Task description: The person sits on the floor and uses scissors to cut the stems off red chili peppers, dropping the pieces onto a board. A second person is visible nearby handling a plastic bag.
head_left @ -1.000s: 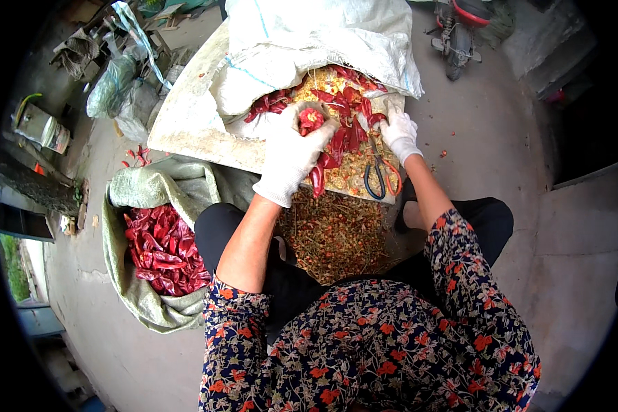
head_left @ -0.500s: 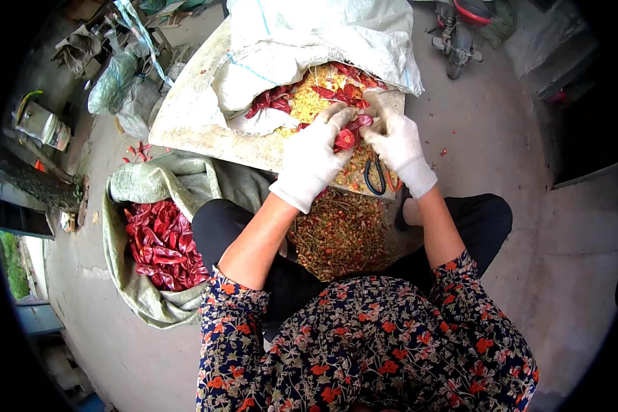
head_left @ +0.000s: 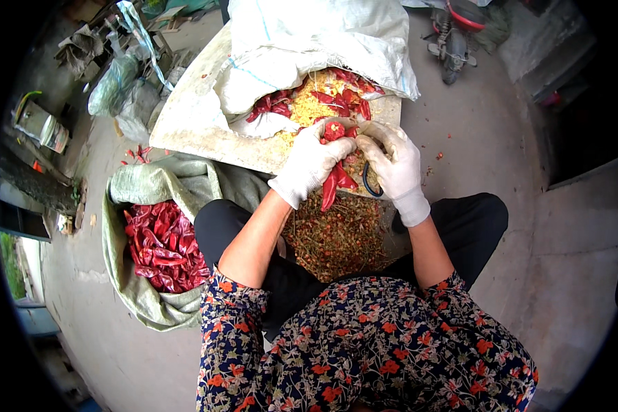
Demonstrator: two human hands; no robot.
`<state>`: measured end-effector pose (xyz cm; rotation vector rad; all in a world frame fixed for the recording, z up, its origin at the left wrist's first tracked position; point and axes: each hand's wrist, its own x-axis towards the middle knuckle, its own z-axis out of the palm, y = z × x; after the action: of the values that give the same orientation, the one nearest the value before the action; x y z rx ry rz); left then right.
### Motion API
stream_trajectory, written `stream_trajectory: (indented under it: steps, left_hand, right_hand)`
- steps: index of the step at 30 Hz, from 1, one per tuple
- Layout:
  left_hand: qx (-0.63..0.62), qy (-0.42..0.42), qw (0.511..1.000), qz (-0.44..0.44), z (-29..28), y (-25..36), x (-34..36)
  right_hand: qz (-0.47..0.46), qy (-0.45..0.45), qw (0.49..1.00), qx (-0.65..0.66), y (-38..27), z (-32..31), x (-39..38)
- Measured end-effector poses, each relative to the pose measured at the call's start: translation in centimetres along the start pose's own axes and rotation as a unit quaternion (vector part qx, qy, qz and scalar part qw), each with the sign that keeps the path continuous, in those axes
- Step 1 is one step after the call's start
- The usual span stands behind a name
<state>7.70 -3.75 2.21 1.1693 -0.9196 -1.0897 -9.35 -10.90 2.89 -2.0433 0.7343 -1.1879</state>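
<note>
My left hand [head_left: 309,161], in a white work glove, is closed around dried red chili peppers [head_left: 332,185]. Their tips hang below the palm, and an opened round red end [head_left: 334,130] shows above the fingers. Close beside it, my right hand [head_left: 395,161], gloved too, has its thumb and fingers pinched together at the upper end of the peppers. What lies between those fingertips is hidden. Under the right hand, a black loop handle [head_left: 369,180] lies on the board. Beyond both hands, more red chilies [head_left: 275,104] and yellow seeds [head_left: 309,104] spill from a white woven sack [head_left: 323,41].
The sack lies on a pale board [head_left: 202,141]. To the left, an open green woven sack [head_left: 127,184] holds many red chilies [head_left: 165,247]. Stems and scraps [head_left: 336,237] are heaped between my legs. A two-wheeler [head_left: 453,48] stands far right; plastic bags [head_left: 113,86] lie far left.
Both hands have drawn slightly nearer to me, away from the sack's mouth. Chili tips now hang below my left hand. The orange handle by the black loop is now covered.
</note>
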Motion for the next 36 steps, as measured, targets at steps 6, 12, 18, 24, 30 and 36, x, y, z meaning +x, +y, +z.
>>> stream_trajectory:
  steps: [6, 12, 18, 24, 30, 36]
  left_hand:
    - [0.18, 0.006, 0.983, 0.021, 0.5, 0.3, -0.7]
    - [0.032, -0.086, 0.995, -0.042, 1.8, 3.6, -2.3]
    - [-0.086, -0.065, 0.994, 0.021, 0.7, 3.9, -2.1]
    - [-0.205, 0.05, 0.967, 0.144, -4.5, 4.8, -0.9]
    - [-0.171, 0.089, 0.979, 0.068, -3.0, 3.5, -0.2]
    - [-0.005, 0.094, 0.994, 0.053, -3.1, 3.6, -0.2]
  right_hand:
    - [0.022, -0.022, 0.991, -0.133, 0.0, -0.6, -0.4]
    - [0.351, 0.017, 0.763, 0.542, 1.2, -1.5, -1.0]
    - [0.176, -0.219, 0.806, 0.521, 6.0, -3.2, -0.3]
    - [0.154, -0.171, 0.941, -0.25, 10.7, -0.4, -1.9]
    - [0.203, -0.161, 0.893, -0.368, 11.8, 4.9, 0.6]
    - [0.306, -0.146, 0.905, -0.256, 12.0, 4.7, 1.3]
